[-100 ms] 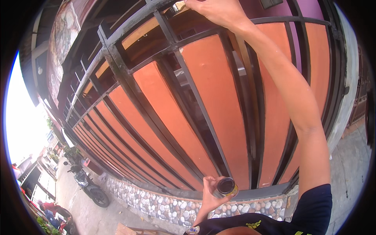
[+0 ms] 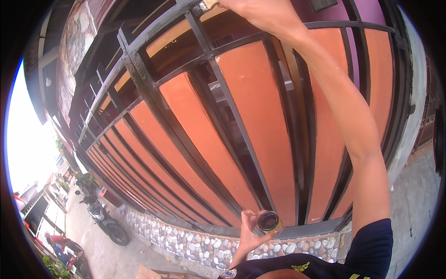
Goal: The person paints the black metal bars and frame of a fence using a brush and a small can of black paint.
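Observation:
My left hand point(image 2: 248, 230) is wrapped round a small open can point(image 2: 269, 223) low in front of me; dark paint shows inside its rim. My right arm stretches up to the top of the fence, where my right hand point(image 2: 260, 11) is closed on a paintbrush point(image 2: 210, 4). The upper frame edge cuts off part of that hand and brush. The brush is at the dark metal top rail point(image 2: 183, 8), though whether its bristles touch is hard to see. Orange panels point(image 2: 253, 107) between dark bars fill the fence below.
A pebble-faced base point(image 2: 195, 246) runs under the fence. On the pavement at left stands a parked motorcycle point(image 2: 104, 218); a person in red point(image 2: 58, 239) is by another one farther down. A wooden piece point(image 2: 151, 272) lies at the lower edge. Pointed bars point(image 2: 123, 39) rise above the rail.
My right hand and the brush have shifted slightly upward along the top rail. The left hand keeps the can in nearly the same place.

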